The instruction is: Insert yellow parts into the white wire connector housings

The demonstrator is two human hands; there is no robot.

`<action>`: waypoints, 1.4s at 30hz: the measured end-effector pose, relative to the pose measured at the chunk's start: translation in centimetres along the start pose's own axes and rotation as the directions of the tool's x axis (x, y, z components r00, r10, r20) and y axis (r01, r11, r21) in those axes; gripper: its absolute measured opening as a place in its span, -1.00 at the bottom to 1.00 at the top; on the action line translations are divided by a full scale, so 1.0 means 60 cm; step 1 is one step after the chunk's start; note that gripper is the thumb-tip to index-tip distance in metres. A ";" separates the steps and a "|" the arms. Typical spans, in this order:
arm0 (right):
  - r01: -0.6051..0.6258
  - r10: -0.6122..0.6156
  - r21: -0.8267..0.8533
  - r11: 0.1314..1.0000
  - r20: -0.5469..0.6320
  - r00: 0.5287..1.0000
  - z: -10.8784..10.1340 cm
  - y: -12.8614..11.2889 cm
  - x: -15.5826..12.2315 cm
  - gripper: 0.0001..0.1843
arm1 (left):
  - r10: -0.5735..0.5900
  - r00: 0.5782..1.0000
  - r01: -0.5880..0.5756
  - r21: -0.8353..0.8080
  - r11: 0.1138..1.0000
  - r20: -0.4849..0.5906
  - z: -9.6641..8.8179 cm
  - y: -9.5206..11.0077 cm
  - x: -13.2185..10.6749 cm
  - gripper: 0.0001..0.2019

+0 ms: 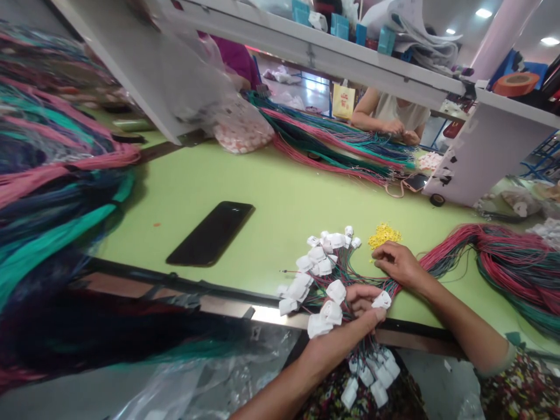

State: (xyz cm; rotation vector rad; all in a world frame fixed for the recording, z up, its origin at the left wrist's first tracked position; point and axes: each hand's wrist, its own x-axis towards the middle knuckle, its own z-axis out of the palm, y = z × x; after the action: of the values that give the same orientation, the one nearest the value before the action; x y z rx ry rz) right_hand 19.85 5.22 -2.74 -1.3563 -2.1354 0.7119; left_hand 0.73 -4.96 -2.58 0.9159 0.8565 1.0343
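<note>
Left hand (345, 332) grips a bundle of wire harnesses with white connectors (321, 274); right hand (397, 263) on the wires, just beside loose yellow terminals (384, 235). Black smartphone (210, 233) lies on green workbench (271, 204).

The scene is viewed from a single head-worn camera, set above the near edge of a pale green workbench (280, 233) and aimed forward and down. The frame is tilted, so a white overhead shelf (315, 52) runs aslant across the top. A bare left hand (356, 306) and a bare right hand (396, 265) are seen close up at lower right, over a multicoloured wire bundle with white connectors (332, 286), while a co-worker's pale-shirted torso (394, 111) is seen farther off across the bench.
</note>
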 end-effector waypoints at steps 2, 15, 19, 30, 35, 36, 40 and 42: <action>0.008 -0.008 0.007 1.000 0.003 1.000 0.002 0.000 0.004 -0.90 | 0.008 1.000 -0.008 0.007 1.000 -0.003 -0.001 -0.006 0.003 -0.76; 0.043 -0.039 0.038 0.998 -0.090 0.995 -0.018 -0.038 -0.021 -0.90 | 0.035 0.996 -0.036 -0.014 0.999 -0.086 -0.001 0.006 0.014 -0.73; 0.026 -0.026 0.017 1.000 -0.041 0.999 -0.007 -0.028 -0.016 -0.90 | 0.028 0.999 -0.027 0.017 0.999 -0.016 0.001 0.005 0.005 -0.77; 0.067 -0.070 0.029 0.997 0.127 0.989 0.042 -0.043 0.045 -0.84 | -0.009 0.992 -0.001 0.080 0.997 0.129 -0.004 0.008 -0.006 -0.84; 0.067 -0.081 0.110 0.992 0.128 0.988 0.051 -0.052 0.053 -0.80 | -0.017 0.993 0.005 0.104 0.995 0.116 -0.005 0.015 -0.005 -0.86; 0.060 -0.077 0.136 0.989 0.122 0.990 0.051 -0.052 0.053 -0.80 | -0.025 0.993 0.012 0.108 0.994 0.116 -0.004 0.014 -0.005 -0.85; -0.012 -0.012 0.269 0.963 0.089 0.996 0.039 -0.046 0.043 -0.92 | -0.036 0.996 0.033 0.039 0.999 0.076 -0.006 -0.002 0.001 -0.79; -0.062 0.030 0.335 0.940 0.099 0.995 0.026 -0.039 0.029 -0.89 | -0.026 0.999 0.027 -0.036 0.999 0.041 -0.008 -0.009 0.007 -0.74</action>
State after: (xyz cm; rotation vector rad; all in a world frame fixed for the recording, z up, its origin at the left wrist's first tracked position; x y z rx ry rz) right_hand 16.65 5.75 -2.07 -1.2090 -1.9400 1.1223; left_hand 0.57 -4.62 -3.33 0.8898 0.8115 1.0021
